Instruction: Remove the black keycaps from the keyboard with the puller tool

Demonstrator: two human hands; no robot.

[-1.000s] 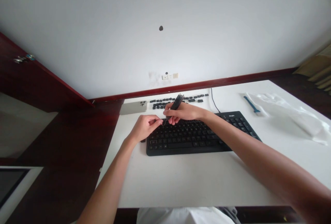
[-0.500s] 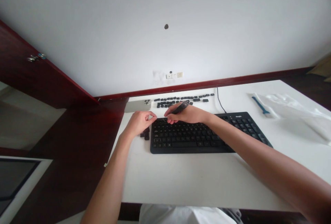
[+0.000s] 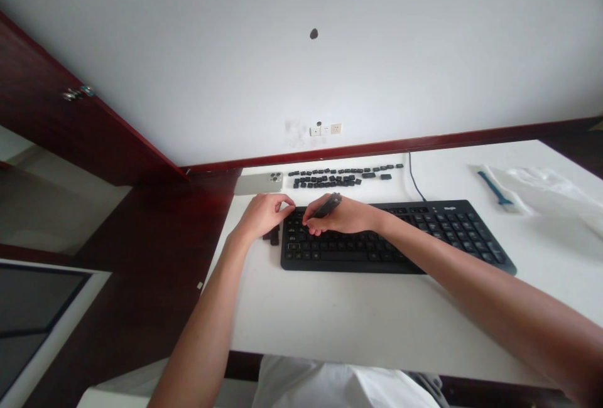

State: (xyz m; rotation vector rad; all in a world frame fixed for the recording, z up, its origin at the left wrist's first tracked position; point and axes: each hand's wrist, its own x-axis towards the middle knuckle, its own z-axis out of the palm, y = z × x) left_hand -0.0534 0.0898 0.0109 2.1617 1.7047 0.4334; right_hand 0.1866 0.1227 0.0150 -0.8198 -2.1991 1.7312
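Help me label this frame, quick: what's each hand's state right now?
Left hand: fingers close together by the keyboard; whether holding anything cannot be told.
Right hand: closed, holding a black handheld tool.

Phone (image 3: 254, 184), wall sockets (image 3: 325, 130), door (image 3: 108, 132).

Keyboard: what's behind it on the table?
Behind the keyboard lie rows of loose keycaps, with a phone to their left. A cable runs from the keyboard's rear edge. The right hand covers part of that edge and whatever lies just behind it.

left hand (image 3: 266, 214): bare | right hand (image 3: 348, 214): bare | forearms (image 3: 214, 307): sleeveless | white garment (image 3: 320, 384): creased
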